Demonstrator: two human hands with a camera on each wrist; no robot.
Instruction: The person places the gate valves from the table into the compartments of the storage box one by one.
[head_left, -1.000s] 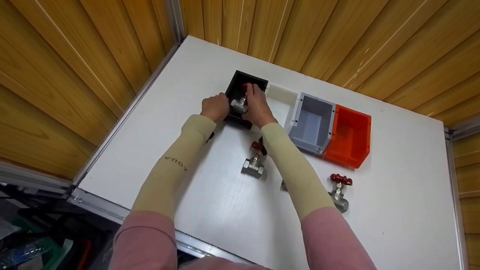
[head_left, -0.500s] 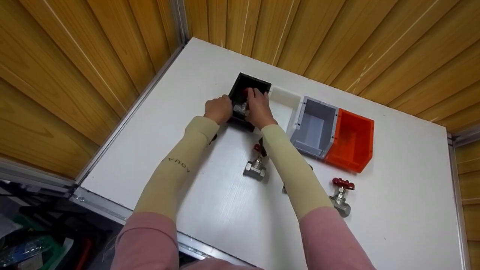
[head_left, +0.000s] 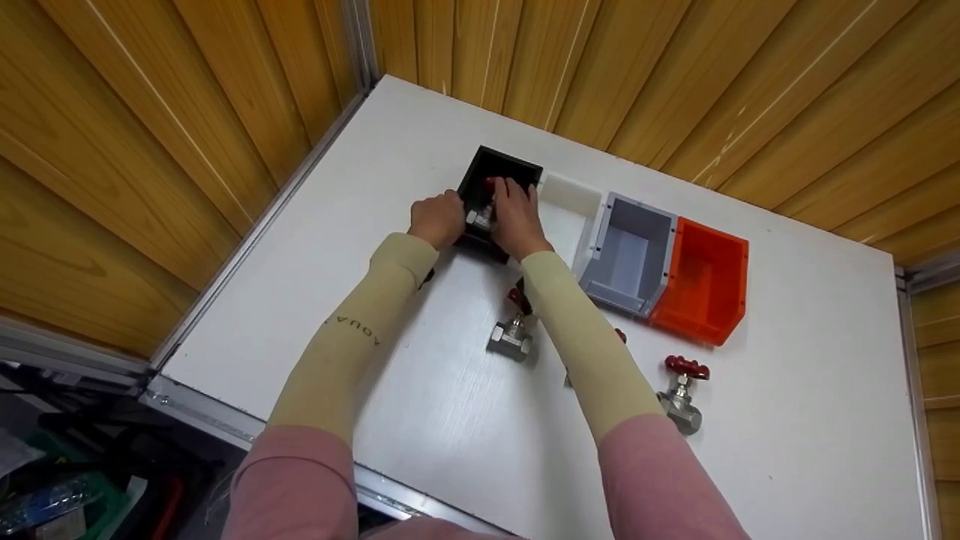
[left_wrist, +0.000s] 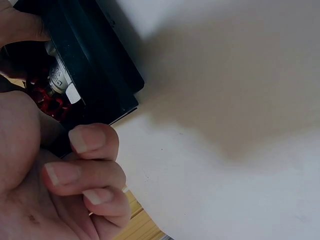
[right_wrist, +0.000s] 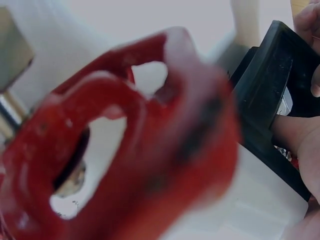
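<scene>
My left hand (head_left: 437,218) is at the left wall of a black bin (head_left: 511,159) and grips its edge. In the left wrist view, its fingers (left_wrist: 97,172) are curled beside the bin's corner. Inside the bin, my right hand (head_left: 517,217) holds a metal valve (head_left: 480,219) with a red handwheel. The left wrist view shows that valve's body (left_wrist: 59,79) behind the bin wall, and a right-hand finger touches it. Part of the handwheel is hidden by my right fingers.
White (head_left: 574,196), grey (head_left: 643,201) and orange (head_left: 731,240) bins stand in a row right of the black one. Valves lie on the white table: one near my right wrist (head_left: 512,337), one farther right (head_left: 682,397), another partly hidden under my right forearm. Wooden panels (head_left: 637,75) border the table.
The head view has shifted slightly. My right fingers have spread a little over the valve inside the black bin. My left hand stays at the bin's edge.
</scene>
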